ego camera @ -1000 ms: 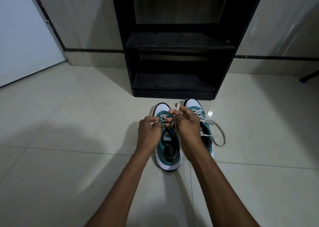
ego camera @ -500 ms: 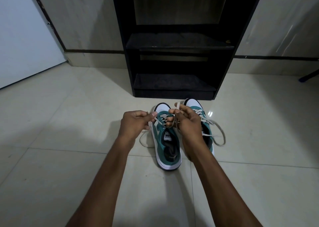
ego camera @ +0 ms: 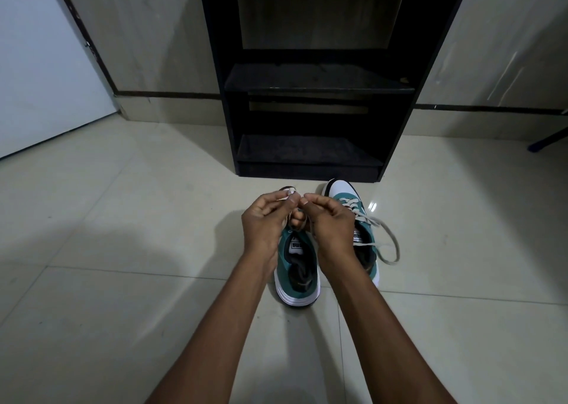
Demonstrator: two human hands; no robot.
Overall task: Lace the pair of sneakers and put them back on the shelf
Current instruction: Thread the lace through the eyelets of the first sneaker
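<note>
Two teal and white sneakers stand side by side on the tiled floor, toes toward the black shelf. Above the toe half of the left sneaker, my left hand pinches a pale lace between thumb and fingertips. My right hand meets it fingertip to fingertip, its fingers curled at the same lace. Both hands hide the left sneaker's eyelets. The right sneaker is laced, and its loose lace loop lies on the floor to its right.
The shelf unit has two empty dark boards, the lower one just beyond the sneakers' toes. A white door is at the far left. A blue-tipped dark bar juts in at the right wall. Pale tiles surround the sneakers.
My left hand went out to the left with the lace, then came back up to meet my right hand above the left sneaker's toe.
</note>
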